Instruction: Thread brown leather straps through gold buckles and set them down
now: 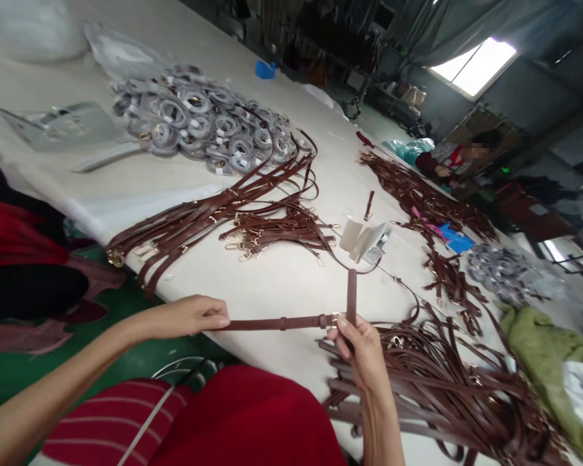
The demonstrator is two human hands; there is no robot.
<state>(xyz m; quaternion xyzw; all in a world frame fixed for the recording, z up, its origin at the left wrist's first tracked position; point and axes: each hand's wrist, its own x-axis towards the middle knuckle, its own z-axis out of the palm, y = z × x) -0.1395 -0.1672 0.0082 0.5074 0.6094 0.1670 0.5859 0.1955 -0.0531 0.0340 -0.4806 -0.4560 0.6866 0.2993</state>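
I hold a thin brown leather strap [276, 321] stretched level over the near edge of the white table [282, 278]. My left hand [194, 315] pinches its left end. My right hand [357, 346] grips it at the gold buckle [333, 319], where the strap's free end [352, 294] sticks straight up. A thick heap of the same brown straps [447, 395] lies just right of my right hand.
More brown straps with gold clasps [252, 226] lie mid-table, others [418, 194] further back. Wrapped grey coils [208, 123] are piled at the far left beside clear plastic bags [63, 126]. White folded cards [364, 241], a green cloth [544, 349], a person [459, 158] at the far end.
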